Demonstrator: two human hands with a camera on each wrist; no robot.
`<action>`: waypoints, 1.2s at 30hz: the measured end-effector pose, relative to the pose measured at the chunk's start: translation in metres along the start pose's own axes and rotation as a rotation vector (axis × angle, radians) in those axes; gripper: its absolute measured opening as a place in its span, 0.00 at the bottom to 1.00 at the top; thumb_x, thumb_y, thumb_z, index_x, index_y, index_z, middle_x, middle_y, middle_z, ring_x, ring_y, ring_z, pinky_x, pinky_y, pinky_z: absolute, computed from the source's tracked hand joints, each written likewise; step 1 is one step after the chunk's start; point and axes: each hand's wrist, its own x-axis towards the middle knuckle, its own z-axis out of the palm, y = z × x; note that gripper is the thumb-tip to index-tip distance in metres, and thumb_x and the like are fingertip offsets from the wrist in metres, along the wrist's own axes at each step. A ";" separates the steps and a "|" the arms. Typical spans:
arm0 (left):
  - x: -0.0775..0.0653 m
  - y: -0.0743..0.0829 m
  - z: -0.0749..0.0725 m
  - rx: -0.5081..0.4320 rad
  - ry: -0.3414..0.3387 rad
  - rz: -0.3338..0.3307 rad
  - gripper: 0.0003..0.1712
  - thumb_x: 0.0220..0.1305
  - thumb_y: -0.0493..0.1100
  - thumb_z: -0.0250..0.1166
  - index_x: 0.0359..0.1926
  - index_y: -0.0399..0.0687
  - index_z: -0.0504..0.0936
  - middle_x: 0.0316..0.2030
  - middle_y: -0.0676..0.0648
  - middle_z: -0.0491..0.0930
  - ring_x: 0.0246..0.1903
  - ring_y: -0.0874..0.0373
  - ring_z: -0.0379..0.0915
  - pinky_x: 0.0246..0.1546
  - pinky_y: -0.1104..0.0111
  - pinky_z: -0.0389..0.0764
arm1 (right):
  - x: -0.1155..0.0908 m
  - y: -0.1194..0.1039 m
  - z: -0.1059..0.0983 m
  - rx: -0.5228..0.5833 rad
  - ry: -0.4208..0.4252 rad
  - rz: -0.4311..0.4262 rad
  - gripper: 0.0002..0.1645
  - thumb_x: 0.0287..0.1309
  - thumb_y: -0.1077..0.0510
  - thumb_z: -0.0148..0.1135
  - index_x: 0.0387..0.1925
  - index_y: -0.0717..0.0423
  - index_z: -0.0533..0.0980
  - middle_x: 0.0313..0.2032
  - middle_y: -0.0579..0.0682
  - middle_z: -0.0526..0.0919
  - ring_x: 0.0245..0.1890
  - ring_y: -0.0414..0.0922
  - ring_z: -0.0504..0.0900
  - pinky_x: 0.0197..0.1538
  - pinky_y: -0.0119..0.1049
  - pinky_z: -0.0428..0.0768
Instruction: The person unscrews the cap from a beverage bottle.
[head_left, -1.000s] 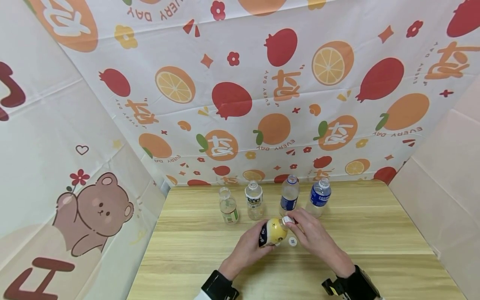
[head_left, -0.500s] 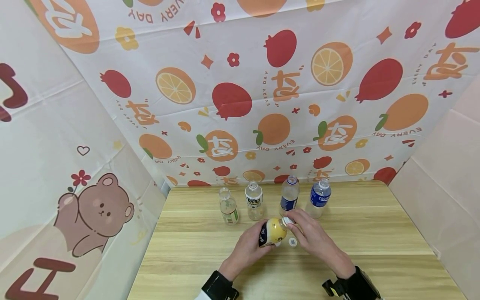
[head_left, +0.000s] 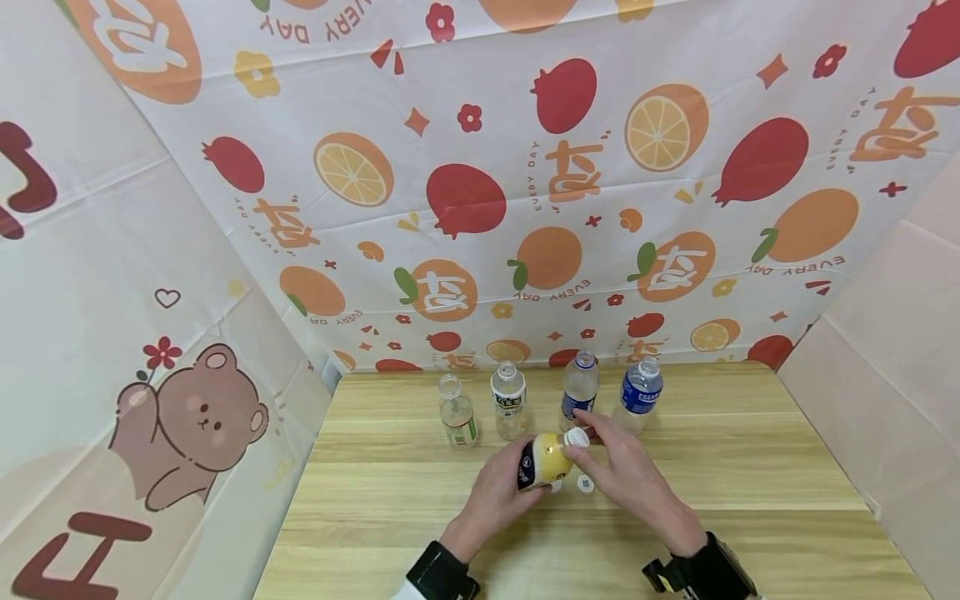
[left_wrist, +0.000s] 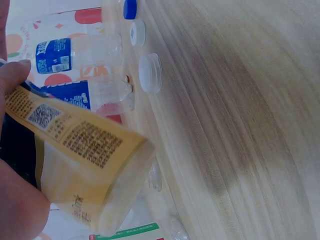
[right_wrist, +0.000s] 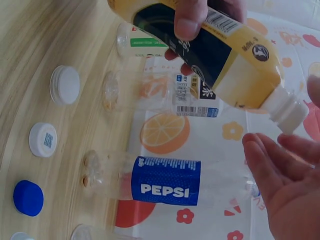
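My left hand (head_left: 495,487) grips a yellow drink bottle (head_left: 546,461) with a black label band, tilted so its neck points to the right. A white cap (right_wrist: 292,116) sits on the bottle's neck. My right hand (head_left: 630,471) is beside that cap; in the right wrist view its fingers (right_wrist: 265,165) are spread and slightly bent just below the cap, with a gap showing. From the left wrist view, the bottle's base (left_wrist: 130,190) hangs over the wooden table.
Behind my hands stand uncapped bottles: a green-labelled one (head_left: 457,417), a clear one with a black-and-white label (head_left: 509,404), a Pepsi bottle (head_left: 580,387) and a blue-labelled one (head_left: 639,396). Loose caps lie on the table (head_left: 390,508), including a white one (right_wrist: 43,140) and a blue one (right_wrist: 28,198).
My right hand's fingers have loosened from the white cap and spread apart around it. The left hand and the yellow bottle have stayed nearly in place.
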 end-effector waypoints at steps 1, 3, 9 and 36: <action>0.000 0.000 0.000 0.023 0.015 0.008 0.46 0.48 0.46 0.85 0.66 0.43 0.72 0.53 0.46 0.83 0.50 0.54 0.80 0.54 0.60 0.82 | 0.000 0.000 0.001 -0.006 0.010 0.020 0.32 0.69 0.47 0.68 0.66 0.60 0.74 0.53 0.51 0.83 0.48 0.45 0.84 0.49 0.44 0.86; 0.000 0.001 0.000 0.056 0.046 0.025 0.46 0.47 0.46 0.85 0.65 0.41 0.73 0.52 0.46 0.83 0.50 0.54 0.80 0.54 0.59 0.83 | 0.001 0.000 0.002 -0.011 0.035 0.034 0.28 0.67 0.48 0.70 0.61 0.60 0.78 0.47 0.46 0.82 0.44 0.41 0.82 0.46 0.41 0.86; -0.001 0.002 0.000 0.094 0.089 0.043 0.45 0.48 0.47 0.85 0.65 0.43 0.73 0.53 0.47 0.83 0.50 0.55 0.81 0.53 0.60 0.83 | 0.001 0.002 0.003 -0.023 0.102 0.003 0.16 0.61 0.52 0.75 0.47 0.54 0.82 0.35 0.38 0.78 0.36 0.35 0.77 0.37 0.32 0.83; -0.003 0.003 0.003 0.018 0.058 0.019 0.46 0.47 0.46 0.85 0.66 0.45 0.72 0.55 0.47 0.83 0.51 0.54 0.80 0.54 0.58 0.82 | -0.004 0.003 0.001 0.041 0.095 -0.126 0.26 0.60 0.62 0.73 0.59 0.61 0.77 0.49 0.48 0.83 0.44 0.41 0.83 0.45 0.40 0.87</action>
